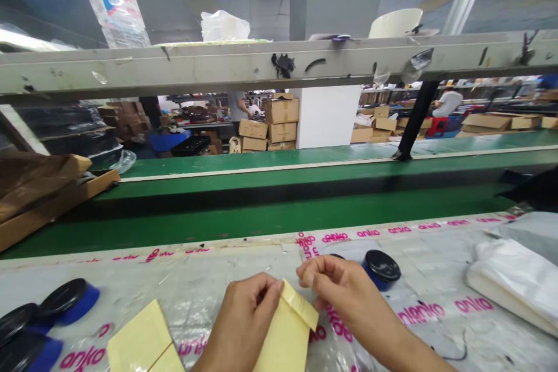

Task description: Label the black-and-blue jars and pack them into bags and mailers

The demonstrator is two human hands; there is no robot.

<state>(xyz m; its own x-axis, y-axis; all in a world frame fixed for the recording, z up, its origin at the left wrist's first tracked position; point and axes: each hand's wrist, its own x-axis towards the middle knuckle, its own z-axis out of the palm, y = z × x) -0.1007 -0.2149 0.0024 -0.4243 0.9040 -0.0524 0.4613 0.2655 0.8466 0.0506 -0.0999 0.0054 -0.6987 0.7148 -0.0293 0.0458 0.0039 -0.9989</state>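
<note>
My left hand [246, 322] is closed on a pale yellow stack of paper-like sheets [285, 340], thumb on its upper edge. A strip along the top of that stack is folded over. Just right of it, my right hand [349, 296] is raised with thumb and forefinger pinched together; whatever is between them is too small to make out. Another pale yellow stack [139, 337] lies on the table to the left of my left hand. A round black-topped, blue-sided container [382, 269] stands behind my right hand, with a second one partly hidden by the fingers.
Several similar round containers [67, 301] stand at the left. White plastic bags [517, 279] lie at the right. Beyond the film-covered table [209, 285] runs a green conveyor belt [261, 209], with a cardboard tray [56, 203] at its left. A metal beam [209, 70] crosses above.
</note>
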